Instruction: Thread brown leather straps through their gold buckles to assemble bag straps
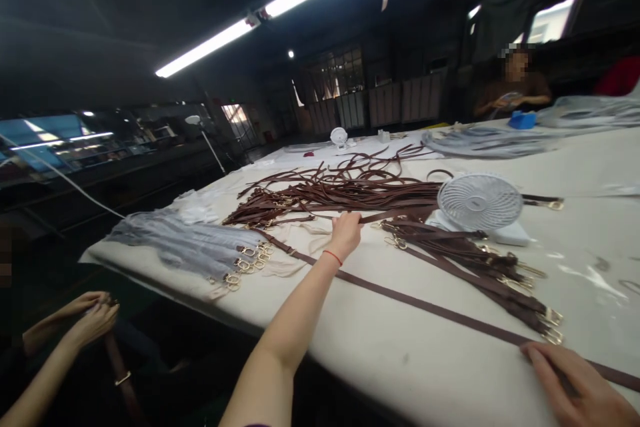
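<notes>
My right hand pinches a long brown leather strap near the table's front right. From there the strap runs diagonally left across the white table, passing by my left wrist. My left hand, with a red string at the wrist, reaches to the near edge of a heap of brown leather straps. Its fingers are closed on a strap stretching to the right; the fingertips are partly hidden. To the right lies a bundle of straps with gold-coloured clasps.
A white fan stands behind the bundle. Plastic-wrapped straps with gold clasps lie at the table's left. A co-worker's hands hold a strap at lower left. Another person sits across the table.
</notes>
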The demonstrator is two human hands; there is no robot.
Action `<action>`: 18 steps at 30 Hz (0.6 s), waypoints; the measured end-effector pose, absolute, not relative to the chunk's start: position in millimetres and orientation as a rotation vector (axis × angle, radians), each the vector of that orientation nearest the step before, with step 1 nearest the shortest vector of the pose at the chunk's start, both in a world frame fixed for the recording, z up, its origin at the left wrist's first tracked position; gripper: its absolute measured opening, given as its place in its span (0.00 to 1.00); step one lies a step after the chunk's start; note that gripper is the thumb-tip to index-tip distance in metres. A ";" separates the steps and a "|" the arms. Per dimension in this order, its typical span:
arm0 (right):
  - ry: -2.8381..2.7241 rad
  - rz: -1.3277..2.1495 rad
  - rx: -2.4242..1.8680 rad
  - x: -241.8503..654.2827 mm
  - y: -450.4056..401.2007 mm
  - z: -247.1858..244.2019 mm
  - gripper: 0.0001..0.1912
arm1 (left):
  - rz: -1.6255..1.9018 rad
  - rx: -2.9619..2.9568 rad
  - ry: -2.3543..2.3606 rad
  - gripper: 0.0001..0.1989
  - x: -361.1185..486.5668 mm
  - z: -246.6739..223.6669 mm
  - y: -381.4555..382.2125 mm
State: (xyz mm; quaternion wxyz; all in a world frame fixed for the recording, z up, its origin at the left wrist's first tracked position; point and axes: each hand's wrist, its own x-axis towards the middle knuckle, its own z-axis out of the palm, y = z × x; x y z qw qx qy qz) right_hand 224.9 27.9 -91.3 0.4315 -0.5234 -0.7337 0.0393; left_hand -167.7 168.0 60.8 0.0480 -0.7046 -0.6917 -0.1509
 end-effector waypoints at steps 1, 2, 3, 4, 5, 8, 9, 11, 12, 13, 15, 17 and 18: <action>-1.824 0.093 -1.318 222.4 26.5 -86.2 0.14 | -0.501 -2.150 -2.068 0.06 -169.3 68.5 156.1; -1.818 0.090 -1.325 220.1 25.5 -81.3 0.15 | -0.552 -2.152 -2.022 0.06 -170.9 75.6 142.8; -1.807 0.089 -1.326 218.1 24.6 -76.6 0.15 | -0.611 -2.157 -1.973 0.06 -172.2 82.1 128.3; -1.792 0.095 -1.322 216.3 23.7 -72.0 0.15 | -0.674 -2.168 -1.924 0.06 -173.0 87.7 113.0; -1.777 0.107 -1.314 214.8 22.5 -67.3 0.15 | -0.733 -2.188 -1.877 0.07 -173.2 92.5 97.0; -1.732 0.186 -1.276 207.9 17.5 -48.4 0.15 | -0.804 -2.339 -1.776 0.05 -169.3 102.9 47.6; -1.729 0.221 -1.259 203.5 15.7 -39.7 0.15 | -0.788 -2.417 -1.745 0.05 -166.5 105.5 31.4; -1.762 0.279 -1.212 190.0 13.2 -19.5 0.18 | -0.716 -2.587 -1.686 0.04 -159.1 110.5 0.5; -1.804 0.296 -1.174 180.8 12.8 -9.0 0.20 | -0.670 -2.668 -1.662 0.04 -154.9 113.2 -13.8; -1.862 0.303 -1.125 170.2 12.9 0.8 0.24 | -0.627 -2.743 -1.643 0.04 -150.6 116.1 -27.1; -2.007 0.303 -0.997 147.3 14.4 16.8 0.30 | -0.572 -2.859 -1.619 0.05 -143.3 122.2 -50.0; -2.154 0.330 -0.863 126.3 16.5 26.4 0.29 | -0.542 -2.930 -1.601 0.05 -140.2 127.9 -67.3; -2.211 0.352 -0.814 118.1 17.7 28.9 0.25 | -0.532 -2.946 -1.595 0.05 -140.9 130.2 -73.8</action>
